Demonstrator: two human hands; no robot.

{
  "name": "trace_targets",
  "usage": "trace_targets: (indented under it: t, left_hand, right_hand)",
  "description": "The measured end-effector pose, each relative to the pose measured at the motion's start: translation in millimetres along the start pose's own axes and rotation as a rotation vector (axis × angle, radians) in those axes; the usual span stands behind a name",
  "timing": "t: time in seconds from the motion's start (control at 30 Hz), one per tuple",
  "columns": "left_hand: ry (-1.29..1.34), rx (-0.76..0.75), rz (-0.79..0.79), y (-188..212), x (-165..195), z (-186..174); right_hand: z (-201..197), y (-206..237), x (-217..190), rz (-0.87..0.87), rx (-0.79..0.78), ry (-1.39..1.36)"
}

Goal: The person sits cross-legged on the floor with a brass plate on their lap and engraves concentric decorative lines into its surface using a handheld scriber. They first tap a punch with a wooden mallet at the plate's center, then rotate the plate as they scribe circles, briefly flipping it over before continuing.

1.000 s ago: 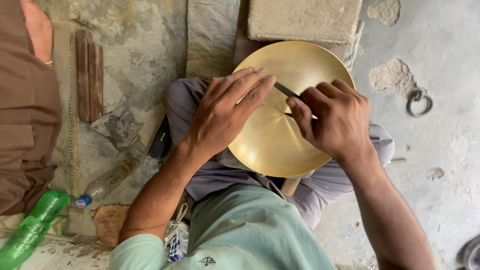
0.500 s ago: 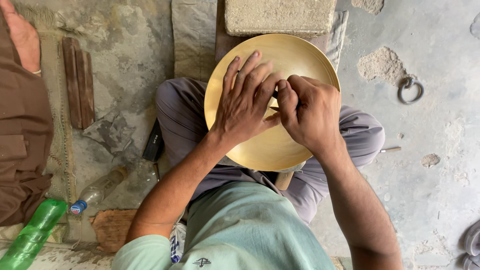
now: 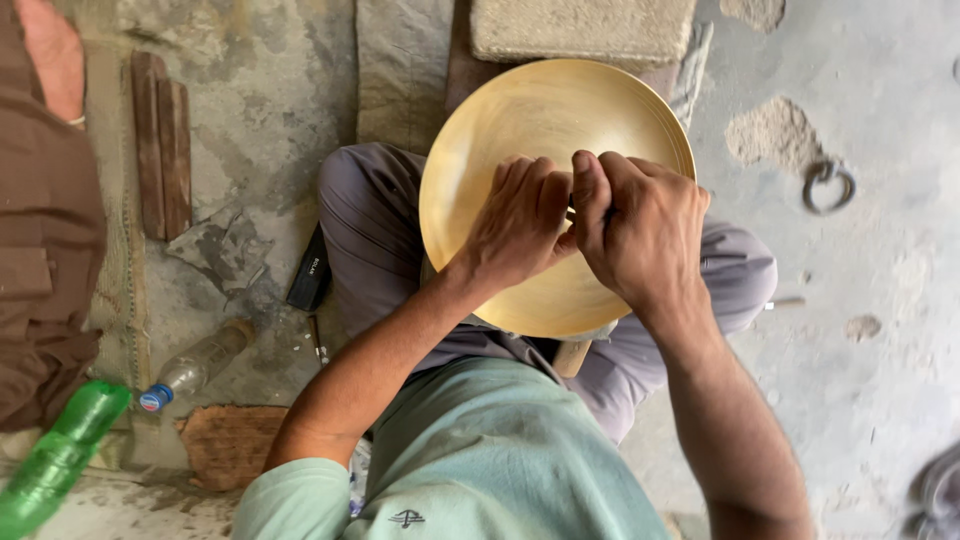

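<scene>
A round brass plate point(image 3: 530, 110) rests tilted on my lap, its hollow side facing up. My right hand point(image 3: 640, 230) is closed over the plate's middle around a thin dark tool point(image 3: 571, 213), of which only a sliver shows between the hands. My left hand point(image 3: 520, 225) lies on the plate right beside it. Its fingers are curled, and its thumb and fingertips meet the tool against my right thumb. The tool's tip is hidden under the fingers.
A stone block point(image 3: 580, 25) lies just beyond the plate on a grey cloth point(image 3: 400, 60). On the left are wooden strips point(image 3: 160, 140), a black object point(image 3: 310, 270), a clear bottle point(image 3: 195, 365), a green bottle point(image 3: 55, 460) and another person in brown clothes point(image 3: 40, 230). A metal ring point(image 3: 828, 185) lies on the floor at right.
My left hand's fingers, spread flat on the plate before, have curled in beside my right hand. Both hands have drawn together over the plate's middle.
</scene>
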State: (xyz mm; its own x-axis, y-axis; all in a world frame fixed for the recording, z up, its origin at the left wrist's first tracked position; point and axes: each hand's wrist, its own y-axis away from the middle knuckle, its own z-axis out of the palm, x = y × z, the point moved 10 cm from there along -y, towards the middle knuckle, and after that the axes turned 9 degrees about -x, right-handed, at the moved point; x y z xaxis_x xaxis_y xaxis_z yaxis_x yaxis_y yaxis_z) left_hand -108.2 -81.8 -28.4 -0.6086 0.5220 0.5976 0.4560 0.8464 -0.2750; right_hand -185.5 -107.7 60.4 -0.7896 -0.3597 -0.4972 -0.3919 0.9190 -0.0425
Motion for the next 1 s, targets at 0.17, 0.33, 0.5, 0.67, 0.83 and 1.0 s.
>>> trace_targets:
  t: [0.17,0.33,0.5,0.67,0.83,1.0]
  left_hand:
    - [0.109,-0.071,0.016,9.1,5.0,-19.0]
    - [0.236,-0.094,-0.112,21.3,-3.9,-37.9]
    - [0.382,-0.13,-0.197,26.6,-15.4,-36.1]
    - [0.498,-0.217,-0.231,35.7,-29.4,-38.7]
    - [0.532,-0.267,-0.253,40.9,-33.8,-38.7]
    - [0.601,-0.25,-0.275,44.5,-38.2,-37.4]
  right_hand:
    - [-2.9,12.6,16.2,-0.019,0.077,0.075]
    - [18.9,22.3,52.9,0.034,0.177,-0.706]
    - [45.3,13.2,50.8,-0.097,0.14,-1.157]
    - [71.3,2.4,35.4,-0.066,-0.067,-1.186]
    - [85.6,-9.0,18.9,-0.044,-0.248,-1.129]
    - [91.0,-12.5,10.3,-0.001,-0.27,-1.057]
